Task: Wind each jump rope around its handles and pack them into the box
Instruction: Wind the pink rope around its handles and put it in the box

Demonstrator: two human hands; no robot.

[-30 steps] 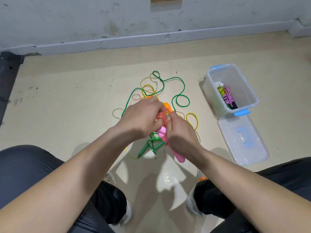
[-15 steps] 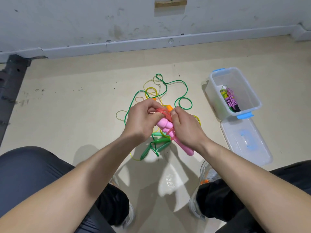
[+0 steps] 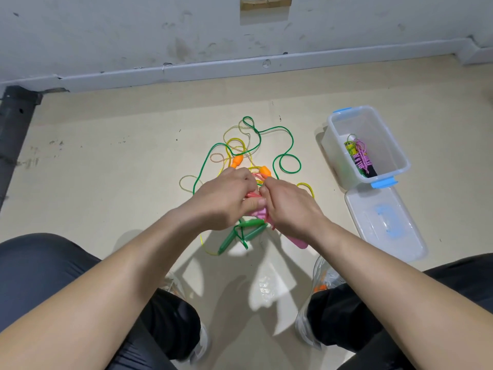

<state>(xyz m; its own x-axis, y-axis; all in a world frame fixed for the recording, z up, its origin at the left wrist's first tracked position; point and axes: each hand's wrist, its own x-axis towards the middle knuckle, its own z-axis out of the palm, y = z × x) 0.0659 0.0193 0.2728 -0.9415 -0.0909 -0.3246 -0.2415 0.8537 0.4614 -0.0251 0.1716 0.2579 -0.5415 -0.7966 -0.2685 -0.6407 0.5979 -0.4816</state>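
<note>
Person squats on floor (image 3: pixel 106 169), both hands held together above a tangle of loose ropes.

Right hand (image 3: pixel 290 206): fingers curled, clenched around pink handles (image 3: pixel 296 241); the handle ends stick out below the wrist.

Left hand (image 3: pixel 226 198): fingers curled, pinching red cord (image 3: pixel 252 194) just beside the upper end of the handles, thumb lying against them. How many turns of cord are on the handles cannot be told; the hands cover them.

On the floor under and beyond the hands:
- green rope (image 3: pixel 266 129) in wide loops, with green handles (image 3: pixel 250 231) near the wrists
- orange handles (image 3: pixel 236 161) just beyond the knuckles
- yellow rope (image 3: pixel 234 140) mixed in

Box (image 3: pixel 390 145) stands open to the right, well apart from the tangle. Wound ropes (image 3: pixel 360 156) lie inside, pink over green-yellow. Lid (image 3: pixel 384 228) lies flat on the floor, touching the box's near end.
</note>
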